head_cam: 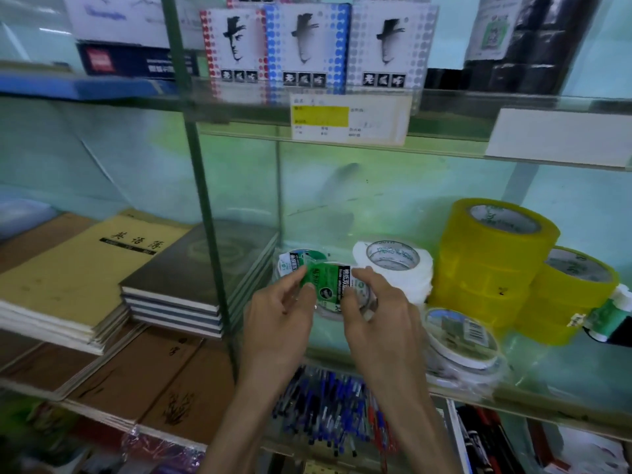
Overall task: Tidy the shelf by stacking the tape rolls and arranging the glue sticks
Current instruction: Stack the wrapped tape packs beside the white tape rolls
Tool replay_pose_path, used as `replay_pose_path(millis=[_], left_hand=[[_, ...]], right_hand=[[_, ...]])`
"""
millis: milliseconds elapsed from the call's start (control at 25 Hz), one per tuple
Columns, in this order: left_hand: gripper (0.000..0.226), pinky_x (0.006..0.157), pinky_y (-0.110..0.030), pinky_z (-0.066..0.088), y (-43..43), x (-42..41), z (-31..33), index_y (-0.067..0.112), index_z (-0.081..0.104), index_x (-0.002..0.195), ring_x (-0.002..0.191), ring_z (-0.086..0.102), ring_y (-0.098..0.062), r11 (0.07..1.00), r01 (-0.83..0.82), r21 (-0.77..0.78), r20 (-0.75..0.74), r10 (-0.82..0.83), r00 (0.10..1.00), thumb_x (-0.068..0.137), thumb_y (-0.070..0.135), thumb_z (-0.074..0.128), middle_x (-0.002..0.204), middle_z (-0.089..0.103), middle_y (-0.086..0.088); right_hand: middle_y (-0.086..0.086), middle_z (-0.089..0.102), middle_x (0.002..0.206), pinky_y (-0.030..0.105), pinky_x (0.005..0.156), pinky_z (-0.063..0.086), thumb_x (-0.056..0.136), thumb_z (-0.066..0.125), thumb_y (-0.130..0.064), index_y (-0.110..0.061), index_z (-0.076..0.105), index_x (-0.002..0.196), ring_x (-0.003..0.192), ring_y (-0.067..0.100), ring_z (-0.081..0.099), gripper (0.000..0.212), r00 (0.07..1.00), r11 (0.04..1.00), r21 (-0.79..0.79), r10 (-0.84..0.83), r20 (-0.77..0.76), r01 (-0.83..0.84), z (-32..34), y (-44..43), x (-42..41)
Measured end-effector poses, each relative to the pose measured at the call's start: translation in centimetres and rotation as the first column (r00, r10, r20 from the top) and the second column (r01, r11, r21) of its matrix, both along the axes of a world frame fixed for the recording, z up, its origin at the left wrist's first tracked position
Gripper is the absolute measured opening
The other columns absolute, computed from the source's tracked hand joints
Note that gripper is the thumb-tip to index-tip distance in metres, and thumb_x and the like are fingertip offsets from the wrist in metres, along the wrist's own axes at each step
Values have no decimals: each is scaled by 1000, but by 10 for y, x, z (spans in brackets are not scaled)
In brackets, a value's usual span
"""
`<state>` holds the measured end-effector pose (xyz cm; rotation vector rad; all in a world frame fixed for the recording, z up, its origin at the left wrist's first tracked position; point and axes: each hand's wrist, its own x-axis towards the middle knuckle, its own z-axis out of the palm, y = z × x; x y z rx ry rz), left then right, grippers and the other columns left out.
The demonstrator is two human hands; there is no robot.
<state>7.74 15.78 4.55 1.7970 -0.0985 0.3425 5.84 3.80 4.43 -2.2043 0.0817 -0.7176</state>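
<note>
Both hands hold a small white tape roll with a green label [327, 285] just above the glass shelf [564, 381]. My left hand [278, 319] pinches its left side and my right hand [379, 313] grips its right side. Behind it lies a similar green-labelled roll [290, 263]. A white tape roll [393, 265] stands further right. A tall stack of yellow tape rolls [492, 261] and a shorter yellow stack [567, 295] stand at the right. Near the shelf's front edge sits a stack of flat wrapped tape rolls [461, 343]. I see no glue sticks that I can identify.
Stacked notebooks [89, 268] and dark books [191, 285] fill the left compartment behind a green upright post [205, 200]. Boxed items [307, 49] stand on the shelf above, with a price label [349, 119]. Pens [328, 405] lie below the glass shelf.
</note>
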Motion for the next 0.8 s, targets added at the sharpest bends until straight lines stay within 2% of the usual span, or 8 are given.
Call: replay_pose_path(millis=[80, 160, 240, 360, 520, 640, 720, 800], left_hand=[[34, 65, 1, 41, 10, 10, -6, 25, 60, 125, 80, 56, 12, 999, -47, 15, -5, 47, 999, 92, 21, 55, 98, 67, 15], [34, 56, 1, 40, 12, 21, -9, 26, 60, 126, 69, 57, 1, 996, -65, 53, -20, 66, 998, 92, 21, 53, 90, 68, 14], [32, 48, -4, 38, 12, 39, -9, 30, 61, 122, 59, 50, 0, 993, -81, 87, -24, 83, 996, 93, 20, 51, 76, 63, 15], [29, 45, -8, 35, 12, 70, -11, 28, 66, 111, 55, 49, 0, 987, -76, 143, -26, 80, 996, 94, 15, 46, 71, 63, 12], [28, 47, 0, 37, 9, 84, -17, 20, 63, 111, 60, 50, 4, 973, -37, 227, -63, 53, 997, 96, 10, 42, 75, 60, 14], [27, 48, 1, 36, 8, 86, -17, 22, 62, 111, 60, 50, 5, 973, -49, 227, -48, 61, 997, 96, 11, 42, 74, 59, 15], [24, 46, -3, 37, 9, 89, -19, 21, 62, 105, 61, 53, 1, 965, -56, 258, -55, 73, 996, 95, 13, 42, 73, 62, 9], [20, 42, -8, 36, 9, 93, -21, 16, 63, 99, 58, 54, -5, 949, -55, 310, -73, 82, 994, 93, 13, 44, 71, 62, 1]], right_hand=[[-3, 58, 127, 2, 80, 32, 91, 55, -28, -26, 58, 123, 90, -13, 50, 32, 997, 997, 18, 77, -25, -76, -4, 10, 14], [-2, 54, 136, 28, 95, 45, 89, 54, -28, -26, 59, 121, 103, 20, 59, 32, 995, 994, 27, 103, -15, -103, -9, 18, 32], [2, 52, 138, 44, 94, 47, 86, 54, -26, -26, 60, 120, 104, 31, 60, 34, 993, 993, 34, 117, -5, -117, -9, 24, 53], [6, 57, 130, 41, 94, 46, 87, 55, -18, -20, 60, 117, 102, 26, 61, 31, 986, 987, 35, 161, -41, -159, -5, 29, 79], [8, 64, 117, 41, 94, 45, 86, 55, -19, -16, 59, 116, 103, 25, 61, 30, 981, 987, 17, 161, -112, -160, -10, 32, 101], [4, 67, 110, 30, 87, 46, 86, 56, -19, -17, 58, 117, 97, 21, 61, 31, 973, 988, 59, 150, -172, -142, -13, 31, 109], [3, 65, 111, 23, 81, 40, 87, 56, -19, -18, 58, 117, 103, 19, 58, 31, 968, 987, 53, 157, -196, -149, -16, 30, 111], [4, 64, 112, 25, 83, 39, 87, 56, -19, -20, 58, 115, 108, 21, 56, 28, 964, 985, 43, 174, -200, -168, -21, 30, 114]])
